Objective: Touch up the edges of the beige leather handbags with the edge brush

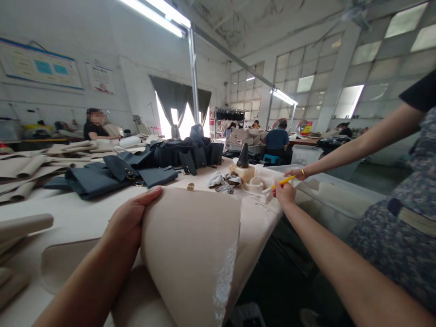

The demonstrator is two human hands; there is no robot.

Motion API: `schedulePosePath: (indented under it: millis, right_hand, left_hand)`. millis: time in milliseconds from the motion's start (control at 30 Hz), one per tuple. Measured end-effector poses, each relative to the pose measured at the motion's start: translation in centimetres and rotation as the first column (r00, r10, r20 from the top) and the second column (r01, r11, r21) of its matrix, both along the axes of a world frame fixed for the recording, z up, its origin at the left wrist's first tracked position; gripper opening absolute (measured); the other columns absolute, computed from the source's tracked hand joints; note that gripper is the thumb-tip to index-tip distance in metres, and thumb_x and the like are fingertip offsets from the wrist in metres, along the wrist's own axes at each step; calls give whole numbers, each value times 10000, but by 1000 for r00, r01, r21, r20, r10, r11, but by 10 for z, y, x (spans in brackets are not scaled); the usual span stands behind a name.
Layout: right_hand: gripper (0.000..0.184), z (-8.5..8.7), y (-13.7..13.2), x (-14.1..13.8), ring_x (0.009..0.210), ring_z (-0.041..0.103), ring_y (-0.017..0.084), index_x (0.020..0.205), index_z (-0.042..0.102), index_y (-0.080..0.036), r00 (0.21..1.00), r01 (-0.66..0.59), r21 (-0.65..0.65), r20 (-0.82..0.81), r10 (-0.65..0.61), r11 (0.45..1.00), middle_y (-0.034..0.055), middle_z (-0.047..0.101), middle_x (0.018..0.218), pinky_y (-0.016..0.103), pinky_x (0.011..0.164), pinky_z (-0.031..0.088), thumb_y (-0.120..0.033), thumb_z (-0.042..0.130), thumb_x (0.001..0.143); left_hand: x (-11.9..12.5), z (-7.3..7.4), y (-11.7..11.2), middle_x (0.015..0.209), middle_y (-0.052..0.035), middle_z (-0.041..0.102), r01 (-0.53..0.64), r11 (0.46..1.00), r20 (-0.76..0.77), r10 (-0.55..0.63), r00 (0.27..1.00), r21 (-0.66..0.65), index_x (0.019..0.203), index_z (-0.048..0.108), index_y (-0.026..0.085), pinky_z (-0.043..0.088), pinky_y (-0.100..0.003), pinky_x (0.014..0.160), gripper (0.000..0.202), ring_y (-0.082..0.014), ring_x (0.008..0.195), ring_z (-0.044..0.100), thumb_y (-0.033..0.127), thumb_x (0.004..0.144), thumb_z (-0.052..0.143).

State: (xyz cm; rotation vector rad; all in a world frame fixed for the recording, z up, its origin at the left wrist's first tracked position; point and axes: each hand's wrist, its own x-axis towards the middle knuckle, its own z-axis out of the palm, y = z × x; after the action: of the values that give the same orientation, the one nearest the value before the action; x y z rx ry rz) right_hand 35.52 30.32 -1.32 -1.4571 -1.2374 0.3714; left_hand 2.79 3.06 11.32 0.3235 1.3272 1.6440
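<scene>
Left hand (131, 218): we are grasping beige panel (194, 236) by upper left edge, over worktop (85, 215). Right hand (286, 193): we are pinching yellow stick (283, 182) near pale tub (256, 185). Judged hazards: we are risking smeared worktop if left grip is slipping, since panel's right edge is bearing white coating (227, 277); co-worker's hand (299, 173), hovering near ours, could be jogging stick.
</scene>
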Motion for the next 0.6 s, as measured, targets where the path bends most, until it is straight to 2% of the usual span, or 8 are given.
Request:
schedulePosePath:
  millis: [100,233,367,467,600]
  right_hand:
    - [279,-11,20,-14,460,579,175,624,576,-166,1000,15,-18,-5,-16,1000,78,637,520,274,515,456,-367,539,814]
    - [250,-29,35,-31,428,568,169,665,598,-150,999,-38,-49,-32,37,998,68,639,517,261,469,448,-357,561,801]
    - [261,-38,40,-38,452,579,169,684,593,-148,998,-25,-44,-65,23,999,71,641,529,260,487,461,-362,538,823]
    - [234,-36,40,-39,412,550,165,632,576,-161,997,-40,-51,-73,36,998,44,598,463,267,473,449,-334,583,790]
    - [240,-20,26,-36,380,510,157,561,525,-184,994,-32,-53,-107,26,998,22,540,414,278,450,432,-280,604,766]
  left_hand:
    - [-2,0,1,499,-47,642,-22,1000,-5,22,1000,-18,707,618,152,511,-317,339,127,-227,346,586,110,807,550]
    - [-9,-3,4,529,-69,661,-27,999,-11,26,1000,-46,736,641,148,517,-371,337,97,-273,371,605,140,797,566]
    - [-12,-5,7,525,-52,648,-54,998,29,54,998,-20,710,652,144,507,-294,348,124,-209,368,589,111,794,566]
    - [-10,-5,6,522,-49,639,-49,999,38,50,998,-18,695,652,137,498,-283,346,132,-199,368,583,109,795,570]
    - [-8,-6,4,523,-39,635,-58,998,36,58,998,-20,706,646,130,498,-275,357,118,-181,359,569,103,798,577]
